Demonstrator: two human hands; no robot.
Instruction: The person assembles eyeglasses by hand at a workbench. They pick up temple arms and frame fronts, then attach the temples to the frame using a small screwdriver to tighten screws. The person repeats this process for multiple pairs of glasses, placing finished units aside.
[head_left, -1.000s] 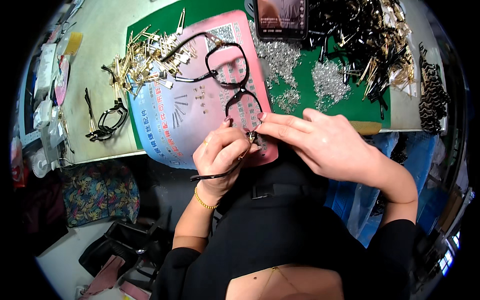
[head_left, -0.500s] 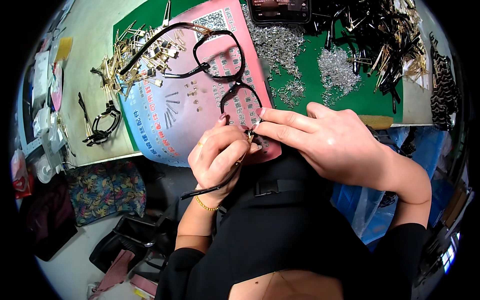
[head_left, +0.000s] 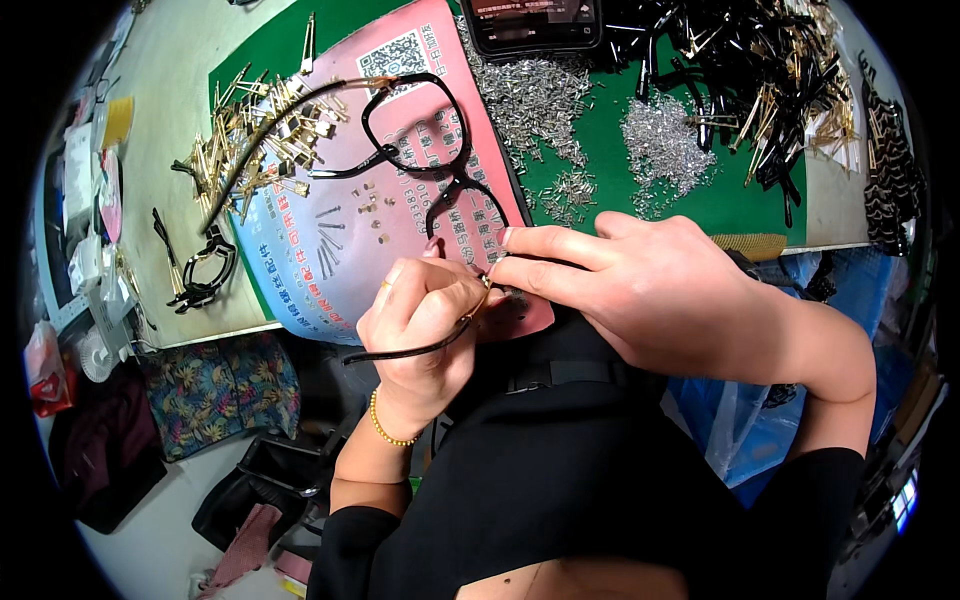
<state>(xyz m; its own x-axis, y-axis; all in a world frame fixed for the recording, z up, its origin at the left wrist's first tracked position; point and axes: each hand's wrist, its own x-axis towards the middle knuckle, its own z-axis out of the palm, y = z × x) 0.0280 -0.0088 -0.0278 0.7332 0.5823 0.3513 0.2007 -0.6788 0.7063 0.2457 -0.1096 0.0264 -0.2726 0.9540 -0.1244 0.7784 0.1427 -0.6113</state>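
A black eyeglass frame extends away from me over the printed mat, one folded-out temple reaching left from its far end. At the near end, my left hand is closed in a pinch on a second temple arm, whose black tip sticks out to the left past my knuckles. My right hand lies across from it, fingertips pressed on the near rim, thumb hidden beneath. The joint between frame and temple sits between both sets of fingertips, mostly covered. Several loose screws and small gold pieces lie on the mat.
Beneath everything is a pink and blue printed sheet on a green mat. Gold temple pieces are heaped at left, near another black frame. Silver screws, clear small parts, a phone and black temples lie farther off.
The second temple arm has swung so its tip sits higher and farther left, and my left hand has shifted slightly left with it. The whole view has shifted a little.
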